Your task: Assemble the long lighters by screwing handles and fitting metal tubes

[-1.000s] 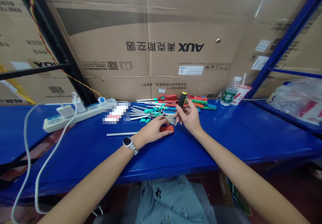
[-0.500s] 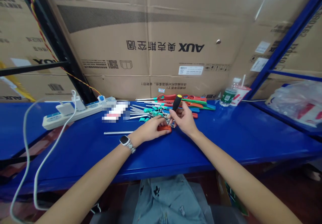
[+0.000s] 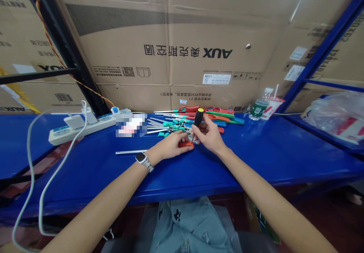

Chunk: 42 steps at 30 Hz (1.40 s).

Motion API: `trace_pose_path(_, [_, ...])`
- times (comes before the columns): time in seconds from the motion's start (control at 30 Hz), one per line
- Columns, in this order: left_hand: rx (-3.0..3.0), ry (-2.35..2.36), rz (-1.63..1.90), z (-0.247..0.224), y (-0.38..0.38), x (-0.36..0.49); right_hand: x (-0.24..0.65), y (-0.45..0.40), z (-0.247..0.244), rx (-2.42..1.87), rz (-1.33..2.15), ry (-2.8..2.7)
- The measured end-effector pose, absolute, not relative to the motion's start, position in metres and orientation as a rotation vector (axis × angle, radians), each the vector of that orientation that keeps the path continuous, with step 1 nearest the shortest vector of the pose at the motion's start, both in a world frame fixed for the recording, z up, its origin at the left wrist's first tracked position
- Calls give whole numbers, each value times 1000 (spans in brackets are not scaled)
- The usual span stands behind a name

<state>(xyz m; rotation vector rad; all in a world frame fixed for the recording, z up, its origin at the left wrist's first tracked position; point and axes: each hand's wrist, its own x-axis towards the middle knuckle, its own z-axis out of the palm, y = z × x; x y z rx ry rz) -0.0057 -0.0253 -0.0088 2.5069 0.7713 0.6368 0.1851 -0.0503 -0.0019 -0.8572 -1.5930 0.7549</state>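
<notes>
My right hand [image 3: 211, 135] is closed round a screwdriver [image 3: 199, 117] with a black handle and yellow end cap. The tool leans, its shaft pointing down at the end of an orange lighter handle [image 3: 186, 144]. Under my left hand [image 3: 170, 145] that long-necked lighter lies flat on the blue table, gripped by the fingers. Its metal tube [image 3: 129, 152] sticks out to the left past my wrist. Just behind both hands lie several metal tubes with teal parts [image 3: 170, 124]. Whether the screwdriver tip touches the lighter is too small to tell.
Red, green and blue lighters [image 3: 224, 113] are heaped along the back by the cardboard [image 3: 187, 67]. A white power strip [image 3: 82, 128] with cables lies left. To the right stand a green-labelled bottle [image 3: 257, 109] and a cup [image 3: 271, 108]; a plastic bag [image 3: 335, 113] is beyond.
The screwdriver has tilted slightly, and its tip has shifted a little toward the lighter's end. The metal tube's outer end sits slightly lower and farther left. Both hands keep their holds.
</notes>
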Motion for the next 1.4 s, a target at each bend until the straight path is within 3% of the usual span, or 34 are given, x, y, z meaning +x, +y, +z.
trace_pose_path(0.33, [2496, 716, 676, -10, -26, -7, 175, -48, -1, -940, 812, -1394])
trace_pose_path(0.63, [2487, 693, 686, -12, -27, -9, 187, -50, 12, -847, 1068, -1581])
trace_pose_path(0.93, [2513, 767, 695, -14, -26, -7, 165, -43, 5, -915, 824, -1359])
trace_pose_path(1.23, [2501, 749, 706, -14, -26, -8, 186, -47, 13, -849, 1036, -1602])
trace_pose_path(1.4, [2488, 768, 684, -13, -27, -9, 174, -47, 9, -905, 934, -1441])
